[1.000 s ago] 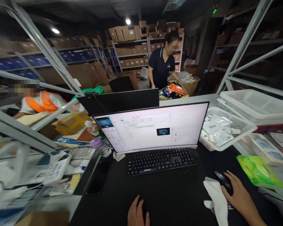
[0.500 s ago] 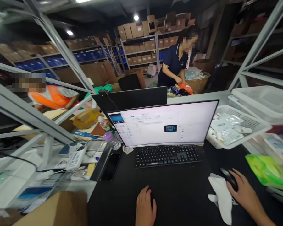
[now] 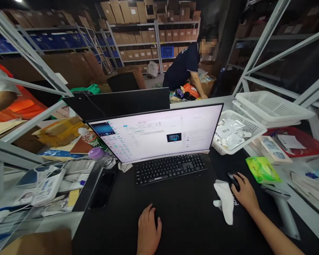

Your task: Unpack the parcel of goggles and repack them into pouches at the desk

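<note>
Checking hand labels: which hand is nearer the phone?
Left: the left hand is right of the phone, nearer the camera; the right hand is on the mouse, much farther right.

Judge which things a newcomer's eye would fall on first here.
Probably the wide, brightly lit monitor with a thin black frame, at the centre, behind the long black keyboard. Next, perhaps, the shiny bright-green plastic packet on the right, just beyond the bare right hand on its small black mouse. The bare left hand also stands out against the black desk surface, nearer than the keyboard.
</note>
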Motion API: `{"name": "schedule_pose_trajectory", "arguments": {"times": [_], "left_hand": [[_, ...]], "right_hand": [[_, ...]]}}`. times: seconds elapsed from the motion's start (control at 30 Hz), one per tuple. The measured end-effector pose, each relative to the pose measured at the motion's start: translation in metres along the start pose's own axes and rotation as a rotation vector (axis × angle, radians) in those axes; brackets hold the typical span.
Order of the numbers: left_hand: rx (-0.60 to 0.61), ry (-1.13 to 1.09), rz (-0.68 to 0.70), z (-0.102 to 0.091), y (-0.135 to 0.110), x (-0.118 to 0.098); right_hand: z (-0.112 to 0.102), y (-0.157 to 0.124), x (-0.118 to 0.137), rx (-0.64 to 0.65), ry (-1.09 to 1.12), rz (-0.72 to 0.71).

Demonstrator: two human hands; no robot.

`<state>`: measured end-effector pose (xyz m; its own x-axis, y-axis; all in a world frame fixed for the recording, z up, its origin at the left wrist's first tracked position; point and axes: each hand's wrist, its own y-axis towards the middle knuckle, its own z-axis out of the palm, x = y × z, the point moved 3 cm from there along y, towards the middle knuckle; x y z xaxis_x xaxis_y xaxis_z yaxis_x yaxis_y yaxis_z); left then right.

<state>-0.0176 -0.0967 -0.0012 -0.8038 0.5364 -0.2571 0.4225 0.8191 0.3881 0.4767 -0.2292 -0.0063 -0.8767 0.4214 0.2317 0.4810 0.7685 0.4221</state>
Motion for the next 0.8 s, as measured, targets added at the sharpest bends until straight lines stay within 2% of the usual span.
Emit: {"name": "schedule_pose_trajectory", "arguments": {"times": [0.43, 0.8], "left_hand": [[0.028, -0.004, -0.025, 0.0001, -0.0011, 0.0027], [0.065, 0.001, -0.049, -0.0001, -0.0016, -0.0001]], "right_hand": [[-0.0058, 0.0006, 0.005, -0.002, 0.019, 0.014], [-0.0039, -0.0007, -0.0006, -0.007, -0.001, -0.007]]}}
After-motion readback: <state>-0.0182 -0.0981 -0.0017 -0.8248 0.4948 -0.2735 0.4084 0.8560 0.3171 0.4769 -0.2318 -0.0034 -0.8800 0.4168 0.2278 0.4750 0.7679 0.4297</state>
